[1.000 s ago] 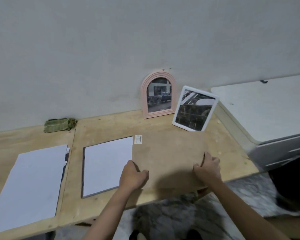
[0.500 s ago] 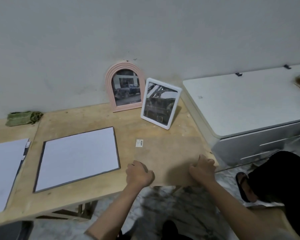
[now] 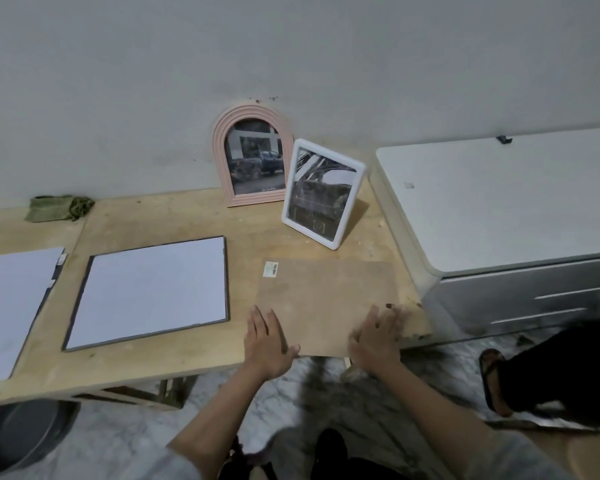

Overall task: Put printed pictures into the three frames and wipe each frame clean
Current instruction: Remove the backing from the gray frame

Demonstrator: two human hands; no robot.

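A: Report the state of the hands.

B: The left hand (image 3: 265, 344) and right hand (image 3: 376, 337) have released: half a second ago both were clenched on the near edge of the brown backing board (image 3: 326, 303); now the fingers lie straight on it, pressing it flat on the surface (image 3: 160, 216).

A: Consequence for the task?

B: Judgement: the board is set down, two frames are done, the third awaits assembly.

A: Locate the task items.

B: The large frame (image 3: 149, 292) with its white sheet lies left of the board. The pink arched frame (image 3: 252, 155) and white frame (image 3: 323, 194) stand filled near the wall. The green cloth (image 3: 61, 207) lies far left.

A: Obstructions?

B: The white cabinet (image 3: 499, 199) crowds the right side; the board overhangs the edge.
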